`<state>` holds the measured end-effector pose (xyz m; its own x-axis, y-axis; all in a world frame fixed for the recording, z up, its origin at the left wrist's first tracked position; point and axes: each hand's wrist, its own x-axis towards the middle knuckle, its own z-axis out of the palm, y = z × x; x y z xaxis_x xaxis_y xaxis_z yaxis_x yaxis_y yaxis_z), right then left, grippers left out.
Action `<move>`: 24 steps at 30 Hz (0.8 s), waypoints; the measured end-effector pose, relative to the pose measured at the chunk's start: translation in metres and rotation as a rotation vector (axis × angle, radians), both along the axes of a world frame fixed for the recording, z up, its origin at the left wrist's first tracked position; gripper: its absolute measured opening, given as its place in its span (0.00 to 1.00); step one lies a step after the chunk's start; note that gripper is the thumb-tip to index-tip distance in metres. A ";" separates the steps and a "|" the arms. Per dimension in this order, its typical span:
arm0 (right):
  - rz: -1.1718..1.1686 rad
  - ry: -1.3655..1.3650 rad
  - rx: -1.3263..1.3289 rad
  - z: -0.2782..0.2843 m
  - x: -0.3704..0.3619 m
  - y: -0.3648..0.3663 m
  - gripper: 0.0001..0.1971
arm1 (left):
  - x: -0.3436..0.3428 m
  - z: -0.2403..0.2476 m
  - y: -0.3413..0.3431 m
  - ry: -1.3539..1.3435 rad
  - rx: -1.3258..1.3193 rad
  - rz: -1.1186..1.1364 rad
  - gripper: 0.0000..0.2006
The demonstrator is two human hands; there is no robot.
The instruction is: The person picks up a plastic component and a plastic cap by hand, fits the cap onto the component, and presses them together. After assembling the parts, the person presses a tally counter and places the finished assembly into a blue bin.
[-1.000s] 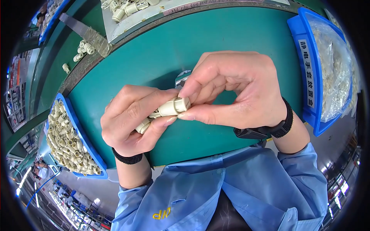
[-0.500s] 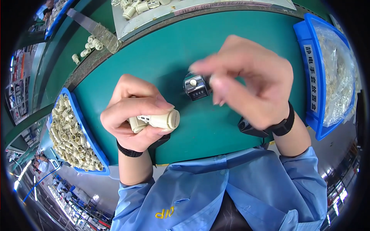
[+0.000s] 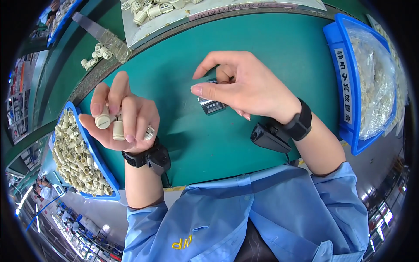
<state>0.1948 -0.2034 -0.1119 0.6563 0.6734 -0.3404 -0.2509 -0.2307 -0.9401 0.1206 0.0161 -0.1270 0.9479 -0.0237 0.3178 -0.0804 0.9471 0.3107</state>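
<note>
My left hand (image 3: 137, 111), palm turned up and fingers curled, holds several cream plastic cylindrical parts (image 3: 118, 130). One of them shows its round end (image 3: 103, 122) between thumb and fingers, and a ribbed end (image 3: 149, 132) pokes out by the little finger. Above the green mat, my right hand (image 3: 253, 85) has its thumb and index finger apart with nothing seen between them. Just under that thumb is a black and chrome tally counter (image 3: 211, 106), partly covered by the hand. Whether the hand touches the counter I cannot tell.
At the left a blue tray (image 3: 93, 148) is heaped with similar cream parts (image 3: 78, 161). A blue bin (image 3: 347, 89) with clear plastic bags stands at the right. More parts (image 3: 152, 9) lie on a metal plate (image 3: 196, 19) at the back. Black devices are strapped to both wrists.
My left hand has moved left and turned palm up, its fingers loosened around the parts. My right hand has shifted left, over the tally counter, and its blur is gone.
</note>
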 end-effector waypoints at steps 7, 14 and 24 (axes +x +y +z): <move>-0.051 -0.103 0.107 -0.011 0.005 -0.005 0.11 | 0.004 0.008 0.024 0.262 0.231 -0.001 0.11; -0.142 -0.179 0.150 -0.001 0.017 -0.013 0.09 | 0.026 0.047 0.083 0.745 0.969 0.353 0.14; -0.162 -0.526 0.176 0.022 0.004 -0.031 0.05 | 0.057 0.052 0.132 0.921 1.245 0.495 0.19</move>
